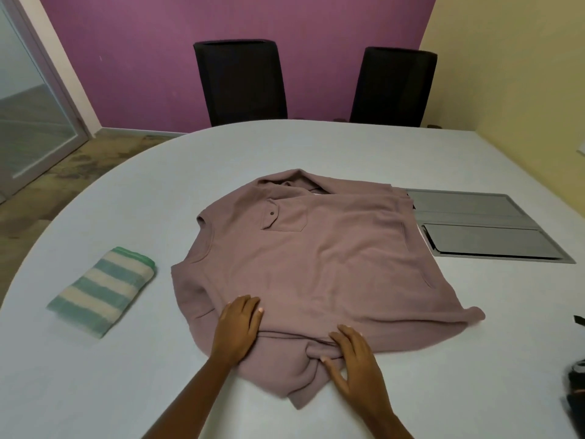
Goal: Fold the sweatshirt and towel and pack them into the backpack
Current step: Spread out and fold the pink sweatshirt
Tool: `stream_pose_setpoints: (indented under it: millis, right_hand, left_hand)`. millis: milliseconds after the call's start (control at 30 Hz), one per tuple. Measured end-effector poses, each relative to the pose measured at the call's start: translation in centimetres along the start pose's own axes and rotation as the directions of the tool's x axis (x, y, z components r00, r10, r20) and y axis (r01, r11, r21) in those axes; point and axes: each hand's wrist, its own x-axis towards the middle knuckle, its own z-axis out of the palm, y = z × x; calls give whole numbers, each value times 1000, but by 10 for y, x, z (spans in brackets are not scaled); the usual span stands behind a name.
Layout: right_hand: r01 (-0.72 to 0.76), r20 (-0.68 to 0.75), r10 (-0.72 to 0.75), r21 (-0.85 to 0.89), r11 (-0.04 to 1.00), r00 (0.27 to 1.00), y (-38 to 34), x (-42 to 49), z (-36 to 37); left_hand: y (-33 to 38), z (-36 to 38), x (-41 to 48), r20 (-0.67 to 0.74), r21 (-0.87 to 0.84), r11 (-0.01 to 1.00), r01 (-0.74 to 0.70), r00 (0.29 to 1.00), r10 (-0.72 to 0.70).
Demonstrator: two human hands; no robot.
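Crosswise, sweatshirt (316, 264) collar toward far left.

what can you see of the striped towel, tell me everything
The striped towel looks like soft terry cloth, banded teal-green and cream, with a brighter green hem along its far end. It is already folded into a thick oblong, lying flat and angled on the white table, left of the mauve sweatshirt with a gap between them. Neither hand touches it; only the table does.

towel (103, 291) left of sweatshirt (316, 261), both on table (158, 191)
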Motion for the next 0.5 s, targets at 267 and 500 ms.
stream_pose_setpoints:
  millis: [267,500]
  right_hand:
    - [-166,-9,169,-239,957,986,-21,-7,0]
    - [-346,130,377,-211,914,917,-46,-6,-1]
  left_hand:
    - [13,-8,-54,-130,-329,808,490,824,-552]
    - [54,-22,-73,340,-720,78,690,448,-827]
